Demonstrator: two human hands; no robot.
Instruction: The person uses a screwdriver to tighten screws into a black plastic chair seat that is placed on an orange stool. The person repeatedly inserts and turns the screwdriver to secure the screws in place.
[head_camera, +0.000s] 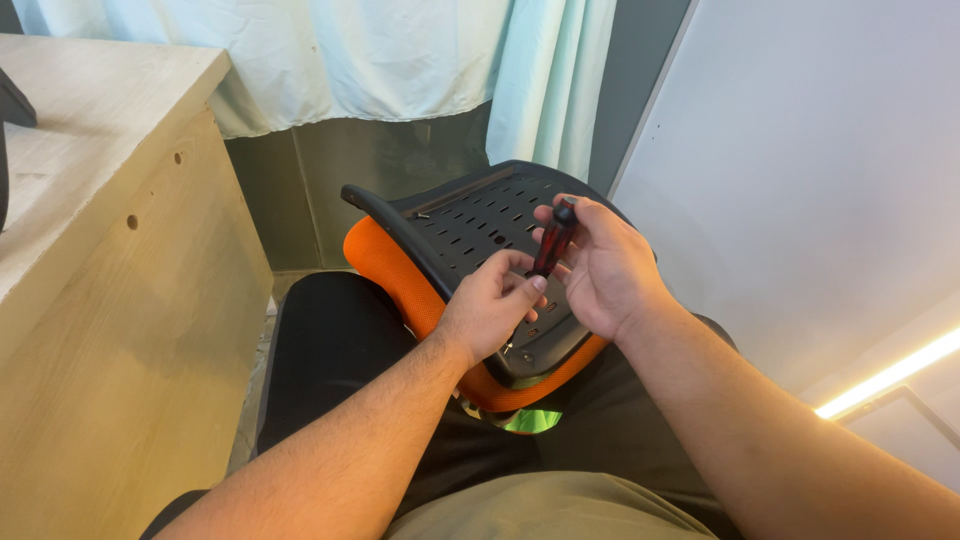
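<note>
A chair seat (460, 225) lies upside down across my lap, its black slotted plastic underside facing up and orange cushion (390, 270) showing along the edge. My right hand (605, 270) grips a screwdriver with a dark red translucent handle (553, 240), held upright over the black underside. My left hand (490, 310) rests on the plastic beside the tool's lower end, fingers pinched near the shaft. The tip is hidden behind my fingers.
A light wooden desk (110, 250) stands close on my left. Pale curtains (400, 60) hang behind, above a grey wall. A white panel (820, 180) slopes at my right, with a lit strip (890, 375) low down.
</note>
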